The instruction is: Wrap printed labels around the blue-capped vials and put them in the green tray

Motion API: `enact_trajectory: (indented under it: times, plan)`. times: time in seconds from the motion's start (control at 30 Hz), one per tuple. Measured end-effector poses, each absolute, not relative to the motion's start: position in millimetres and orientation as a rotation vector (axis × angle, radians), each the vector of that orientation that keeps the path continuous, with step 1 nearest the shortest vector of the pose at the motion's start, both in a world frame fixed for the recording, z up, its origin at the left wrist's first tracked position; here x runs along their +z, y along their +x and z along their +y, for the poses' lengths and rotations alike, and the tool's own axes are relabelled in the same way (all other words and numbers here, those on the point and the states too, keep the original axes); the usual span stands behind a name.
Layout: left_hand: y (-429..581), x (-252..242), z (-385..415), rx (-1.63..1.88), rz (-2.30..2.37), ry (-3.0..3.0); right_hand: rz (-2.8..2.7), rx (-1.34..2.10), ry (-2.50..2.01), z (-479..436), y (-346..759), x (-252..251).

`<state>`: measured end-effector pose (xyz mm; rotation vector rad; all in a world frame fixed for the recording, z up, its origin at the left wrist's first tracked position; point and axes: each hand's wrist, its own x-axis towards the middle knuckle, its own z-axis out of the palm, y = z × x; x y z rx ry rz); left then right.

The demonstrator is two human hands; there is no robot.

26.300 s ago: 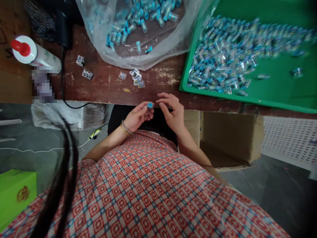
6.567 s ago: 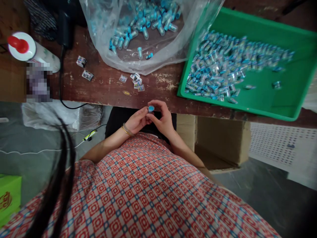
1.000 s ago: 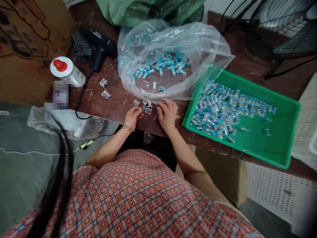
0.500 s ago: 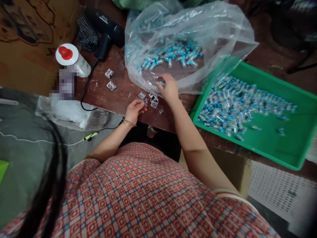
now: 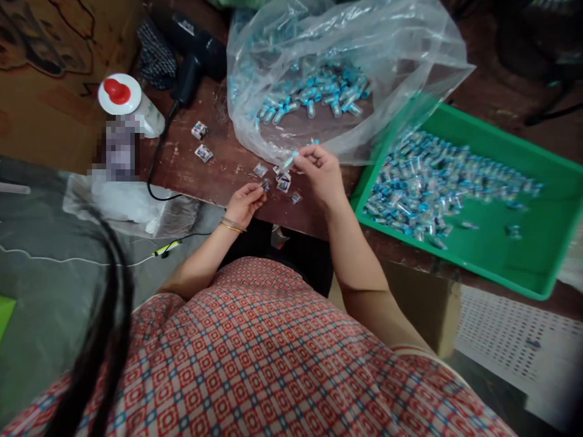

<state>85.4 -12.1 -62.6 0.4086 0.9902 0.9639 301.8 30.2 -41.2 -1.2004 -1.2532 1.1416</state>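
Note:
My right hand (image 5: 322, 173) pinches a small clear vial with a blue cap (image 5: 289, 161), held above the near edge of the plastic bag. Its fingers are closed on the capped end. To the left, my left hand (image 5: 246, 203) is closed in a pinch on a small printed piece (image 5: 265, 184), too small to read. Just beyond it on the brown table lie small printed squares (image 5: 283, 182), partly overlapping. The clear plastic bag (image 5: 401, 54) lies open toward me, with many blue-capped vials (image 5: 334, 91) heaped inside.
A green tray (image 5: 510, 273) on the right holds many filled-looking vials (image 5: 419, 182). Back left are a black heat gun or dryer (image 5: 195, 57) with its cord, a white bottle with a red top (image 5: 150, 118), and a cardboard box (image 5: 40, 115). More printed squares (image 5: 203, 153) lie mid-left.
My right hand has drawn back from the bag toward me and slightly right, bringing a blue-capped vial out. My left hand stays almost in place with the printed piece.

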Motion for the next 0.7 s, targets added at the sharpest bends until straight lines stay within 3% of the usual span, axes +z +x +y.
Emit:
enact_trajectory:
  times: [0.3,0.7]
  plan:
    - [100,-56,-23,0.833,0.911,0.429,-1.042,1.295,-1.18,-20,291,-30]
    - [105,-59,-33,0.758,0.955,0.651,-1.245,1.061,-1.308,-38,302,-39]
